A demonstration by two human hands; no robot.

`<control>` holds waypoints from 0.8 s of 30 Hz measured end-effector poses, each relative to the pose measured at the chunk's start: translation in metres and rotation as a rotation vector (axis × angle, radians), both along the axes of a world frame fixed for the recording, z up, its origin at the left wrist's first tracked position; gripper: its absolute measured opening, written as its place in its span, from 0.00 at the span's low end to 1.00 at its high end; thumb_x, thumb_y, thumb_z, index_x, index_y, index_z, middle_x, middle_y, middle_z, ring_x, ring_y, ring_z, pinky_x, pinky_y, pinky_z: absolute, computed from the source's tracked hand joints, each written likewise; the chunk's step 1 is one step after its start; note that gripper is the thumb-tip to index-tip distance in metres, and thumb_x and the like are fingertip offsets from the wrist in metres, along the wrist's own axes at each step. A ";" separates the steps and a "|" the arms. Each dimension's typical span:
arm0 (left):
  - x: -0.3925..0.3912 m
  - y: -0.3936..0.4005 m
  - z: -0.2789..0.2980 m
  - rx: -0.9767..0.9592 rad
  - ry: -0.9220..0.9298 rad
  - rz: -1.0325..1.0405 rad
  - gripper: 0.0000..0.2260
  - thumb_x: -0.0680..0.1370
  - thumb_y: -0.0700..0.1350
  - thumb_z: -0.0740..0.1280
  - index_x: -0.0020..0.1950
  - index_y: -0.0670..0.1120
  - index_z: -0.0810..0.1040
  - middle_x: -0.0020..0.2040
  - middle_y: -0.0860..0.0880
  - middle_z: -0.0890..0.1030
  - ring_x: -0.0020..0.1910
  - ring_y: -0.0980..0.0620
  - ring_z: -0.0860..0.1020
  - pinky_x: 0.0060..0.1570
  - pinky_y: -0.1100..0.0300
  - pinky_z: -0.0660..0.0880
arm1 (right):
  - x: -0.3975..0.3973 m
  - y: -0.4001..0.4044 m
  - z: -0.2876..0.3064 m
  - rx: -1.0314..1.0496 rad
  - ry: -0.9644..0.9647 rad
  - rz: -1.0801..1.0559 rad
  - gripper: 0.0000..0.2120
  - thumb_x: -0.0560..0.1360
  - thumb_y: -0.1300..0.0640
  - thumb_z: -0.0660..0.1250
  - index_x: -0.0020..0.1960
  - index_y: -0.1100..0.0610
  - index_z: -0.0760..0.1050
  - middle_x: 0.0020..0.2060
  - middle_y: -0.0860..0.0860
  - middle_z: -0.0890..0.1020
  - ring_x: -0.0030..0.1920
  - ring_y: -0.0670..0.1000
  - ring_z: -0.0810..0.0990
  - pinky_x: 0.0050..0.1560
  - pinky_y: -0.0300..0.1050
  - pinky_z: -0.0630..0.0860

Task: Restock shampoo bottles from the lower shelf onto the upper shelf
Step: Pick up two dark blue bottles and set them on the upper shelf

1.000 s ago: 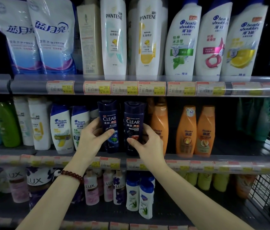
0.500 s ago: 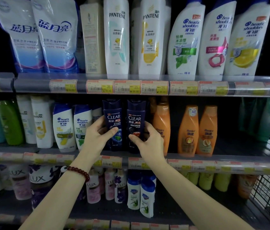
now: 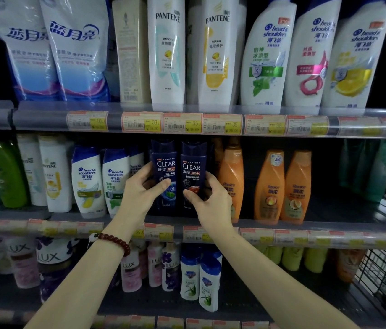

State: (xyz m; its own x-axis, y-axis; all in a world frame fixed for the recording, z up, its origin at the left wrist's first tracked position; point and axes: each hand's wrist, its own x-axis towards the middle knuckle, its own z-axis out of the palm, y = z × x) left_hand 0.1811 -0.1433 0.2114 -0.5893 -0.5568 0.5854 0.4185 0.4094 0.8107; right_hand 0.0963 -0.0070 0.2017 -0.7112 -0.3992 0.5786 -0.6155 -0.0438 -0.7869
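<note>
Left grip: we're seeing the left hand (image 3: 139, 193) wrapping round the left CLEAR bottle (image 3: 165, 176), thumb lying across its front label, fingers curling behind its left edge.
Right grip: the right hand (image 3: 213, 200) is clasping the right CLEAR bottle (image 3: 193, 174), thumb pressing low on the front, fingers tucking round its right side.
Where they're standing: both dark bottles are sitting upright, touching side by side, on the middle shelf (image 3: 329, 230), just below the upper shelf rail (image 3: 45, 118).
Neighbours: we're noting white head & shoulders bottles (image 3: 87, 181) crowding the left, and an orange bottle (image 3: 231, 176) pressing close behind the right hand's fingers.
Above: tall Pantene bottles (image 3: 167, 51) are filling the upper shelf directly overhead.
Below: Lux bottles (image 3: 130, 269) are lining the bottom shelf.
Look: we're seeing navy blue bodies, white CLEAR lettering, a green-blue picture on one, red on the other.
Wrist: a dark red bead bracelet (image 3: 113, 242) is circling the left wrist.
</note>
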 end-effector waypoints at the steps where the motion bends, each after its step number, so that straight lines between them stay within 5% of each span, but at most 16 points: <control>1: 0.000 0.000 0.000 0.002 0.003 0.000 0.21 0.73 0.35 0.70 0.65 0.45 0.74 0.56 0.52 0.81 0.53 0.61 0.80 0.48 0.69 0.76 | -0.001 -0.001 0.000 0.001 0.001 -0.003 0.24 0.71 0.56 0.73 0.65 0.50 0.72 0.54 0.46 0.82 0.56 0.44 0.79 0.58 0.39 0.75; 10: -0.004 -0.006 -0.010 0.046 -0.011 -0.018 0.21 0.73 0.37 0.70 0.65 0.49 0.74 0.57 0.53 0.81 0.55 0.58 0.80 0.50 0.64 0.78 | -0.001 -0.003 -0.014 0.026 0.026 -0.043 0.23 0.70 0.56 0.74 0.64 0.51 0.72 0.54 0.46 0.82 0.55 0.44 0.79 0.58 0.43 0.76; 15: -0.005 -0.009 -0.015 0.005 -0.067 0.037 0.23 0.73 0.40 0.71 0.66 0.50 0.70 0.55 0.54 0.81 0.54 0.61 0.80 0.48 0.66 0.79 | -0.004 -0.003 -0.012 0.091 -0.005 -0.048 0.24 0.73 0.55 0.71 0.66 0.55 0.69 0.57 0.47 0.80 0.52 0.40 0.74 0.45 0.20 0.68; 20: -0.002 -0.006 -0.018 -0.069 -0.145 0.082 0.15 0.75 0.45 0.69 0.58 0.56 0.71 0.53 0.60 0.78 0.50 0.72 0.77 0.45 0.75 0.74 | -0.008 -0.004 -0.014 0.142 -0.020 -0.039 0.22 0.74 0.55 0.70 0.64 0.59 0.69 0.56 0.51 0.80 0.50 0.42 0.72 0.40 0.15 0.64; 24: 0.002 -0.008 -0.016 -0.165 -0.194 0.081 0.12 0.76 0.47 0.67 0.59 0.56 0.73 0.54 0.61 0.79 0.53 0.69 0.77 0.47 0.75 0.73 | -0.009 -0.003 -0.014 0.146 -0.039 -0.010 0.19 0.75 0.55 0.68 0.64 0.58 0.70 0.53 0.48 0.80 0.46 0.37 0.73 0.41 0.16 0.65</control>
